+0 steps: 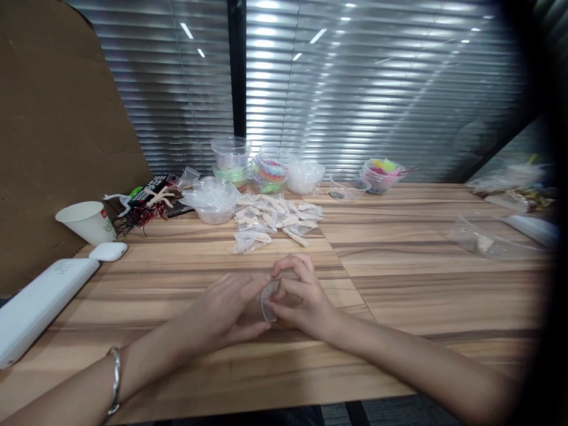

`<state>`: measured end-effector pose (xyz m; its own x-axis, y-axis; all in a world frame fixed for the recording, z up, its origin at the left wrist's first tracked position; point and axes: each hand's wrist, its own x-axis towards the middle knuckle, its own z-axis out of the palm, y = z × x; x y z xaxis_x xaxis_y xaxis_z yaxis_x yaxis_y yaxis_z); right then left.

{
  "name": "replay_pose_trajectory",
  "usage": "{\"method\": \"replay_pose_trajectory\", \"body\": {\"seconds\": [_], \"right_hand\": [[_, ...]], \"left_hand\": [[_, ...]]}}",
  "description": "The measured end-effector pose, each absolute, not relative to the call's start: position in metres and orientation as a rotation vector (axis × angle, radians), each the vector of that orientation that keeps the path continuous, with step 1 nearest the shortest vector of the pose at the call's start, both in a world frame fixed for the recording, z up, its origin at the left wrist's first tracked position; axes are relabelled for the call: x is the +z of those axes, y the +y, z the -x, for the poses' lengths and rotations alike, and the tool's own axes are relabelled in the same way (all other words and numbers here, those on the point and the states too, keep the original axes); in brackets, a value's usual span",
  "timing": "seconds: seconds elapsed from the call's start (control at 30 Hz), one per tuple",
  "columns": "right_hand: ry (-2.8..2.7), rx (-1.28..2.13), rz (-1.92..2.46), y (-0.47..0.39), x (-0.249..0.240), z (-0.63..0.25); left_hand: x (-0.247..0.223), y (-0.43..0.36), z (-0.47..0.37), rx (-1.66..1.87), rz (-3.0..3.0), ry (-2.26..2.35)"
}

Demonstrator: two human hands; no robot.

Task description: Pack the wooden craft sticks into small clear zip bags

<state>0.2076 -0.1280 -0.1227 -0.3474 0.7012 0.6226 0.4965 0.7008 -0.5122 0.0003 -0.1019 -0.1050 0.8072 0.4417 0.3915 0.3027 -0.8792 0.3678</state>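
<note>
A small clear plastic bag (267,310) stands between my two hands, just over the near part of the wooden table. My right hand (306,299) pinches its edge between thumb and index finger, the other fingers curled above. My left hand (226,307) is on the other side of the bag, thumb and fingers stretched apart; whether its fingertips touch the plastic is hard to see. Beyond the hands lies a pile of small clear bags (277,213) with pale, beige pieces inside. What the pinched bag contains, if anything, cannot be made out.
Clear plastic tubs (231,155) line the back, some with coloured contents. At left are a paper cup (86,220), a small white case (109,251) and a long white device (48,302). A clear bag with a pale lump (483,242) lies at right.
</note>
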Motion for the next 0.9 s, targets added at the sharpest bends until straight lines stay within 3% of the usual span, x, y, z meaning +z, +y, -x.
{"method": "replay_pose_trajectory", "body": {"seconds": [0.9], "right_hand": [[-1.900,0.763,1.043,-0.122,-0.119,-0.206]], "left_hand": [[-0.116,-0.098,0.003,0.792,-2.714,0.661]]}}
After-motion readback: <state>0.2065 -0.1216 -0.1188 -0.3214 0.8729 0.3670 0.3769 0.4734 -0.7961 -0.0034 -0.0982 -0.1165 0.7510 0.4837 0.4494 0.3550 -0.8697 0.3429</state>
